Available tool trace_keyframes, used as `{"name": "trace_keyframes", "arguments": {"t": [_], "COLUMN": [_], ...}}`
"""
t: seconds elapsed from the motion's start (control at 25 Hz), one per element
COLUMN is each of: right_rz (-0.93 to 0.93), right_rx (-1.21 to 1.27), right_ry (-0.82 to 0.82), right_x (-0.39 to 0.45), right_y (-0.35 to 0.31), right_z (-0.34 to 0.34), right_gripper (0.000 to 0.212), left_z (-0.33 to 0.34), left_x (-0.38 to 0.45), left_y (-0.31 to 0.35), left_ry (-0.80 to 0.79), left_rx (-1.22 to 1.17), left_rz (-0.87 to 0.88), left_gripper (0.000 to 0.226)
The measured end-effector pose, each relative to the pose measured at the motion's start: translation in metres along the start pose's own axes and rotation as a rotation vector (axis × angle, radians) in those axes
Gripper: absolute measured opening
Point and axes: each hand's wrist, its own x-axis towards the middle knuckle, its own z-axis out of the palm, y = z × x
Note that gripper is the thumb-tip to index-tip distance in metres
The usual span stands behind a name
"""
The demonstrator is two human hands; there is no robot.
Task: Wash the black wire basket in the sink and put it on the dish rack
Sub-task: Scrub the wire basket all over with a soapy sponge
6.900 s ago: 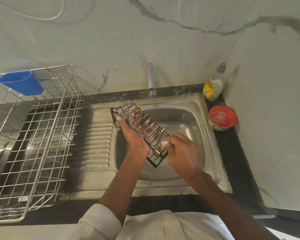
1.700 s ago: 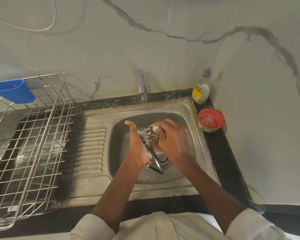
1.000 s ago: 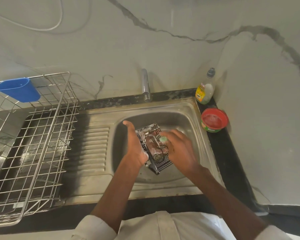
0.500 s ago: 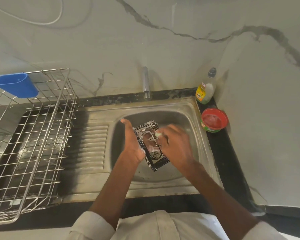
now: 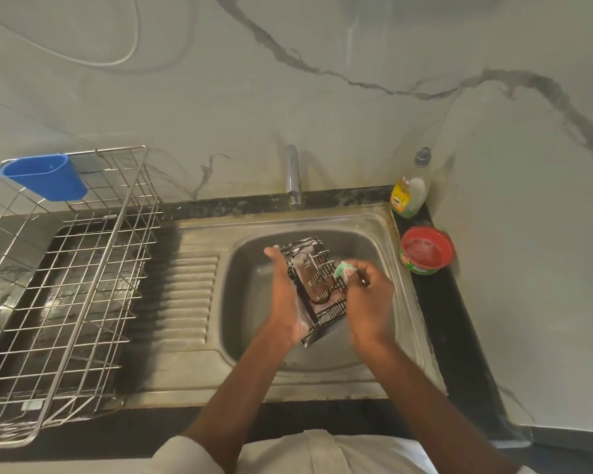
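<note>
**Scrubbing the soapy wire basket over the sink bowl**

The black wire basket [image 5: 317,285] was held over the bowl of the steel sink [image 5: 384,230], tilted on edge with one long side toward the person and foam clinging to its upper wires. The left hand [image 5: 288,299] gripped that left long side, thumb up near the top corner and fingers wrapped behind the frame. The right hand [image 5: 367,302] was curled round a small green scrub pad [image 5: 343,270], pinching it against the basket's right-hand wires.

To do this step well, I judged that the left hand should keep a firm hold low on the frame, since wet, soapy wire is likely to slip. The pad would best run along each wire and then across, so the crossings, where grime tends to lodge, get worked from both directions. Turning the basket would bring the far side and the base under the pad; those faces were hidden here, so I could not tell how clean they were. The tap [image 5: 292,176] showed no water running, so a rinse was yet to come before the basket could go to the dish rack [image 5: 83,268], which stood well apart to the left on the tabletop [image 5: 459,336]. Keeping the basket over the bowl would let suds drip there.
</note>
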Motion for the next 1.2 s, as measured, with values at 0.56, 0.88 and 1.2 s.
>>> {"name": "trace_keyframes", "arguments": {"t": [0.56, 0.88, 1.2], "right_rz": [-0.624, -0.633, -0.862], "right_rx": [-0.679, -0.543, -0.574], "right_ry": [-0.179, -0.329, -0.6], "right_x": [0.005, -0.029, -0.033], "right_y": [-0.021, -0.018, -0.04], "right_z": [0.003, -0.014, 0.01], "right_gripper": [0.029, 0.024, 0.019], "left_z": [-0.037, -0.027, -0.029], "left_x": [0.025, 0.017, 0.02], "left_y": [-0.006, -0.008, -0.002], "left_ry": [-0.179, -0.214, -0.301], "left_rx": [-0.043, -0.156, -0.398], "left_rz": [0.008, -0.039, -0.053], "left_gripper": [0.104, 0.069, 0.053]}}
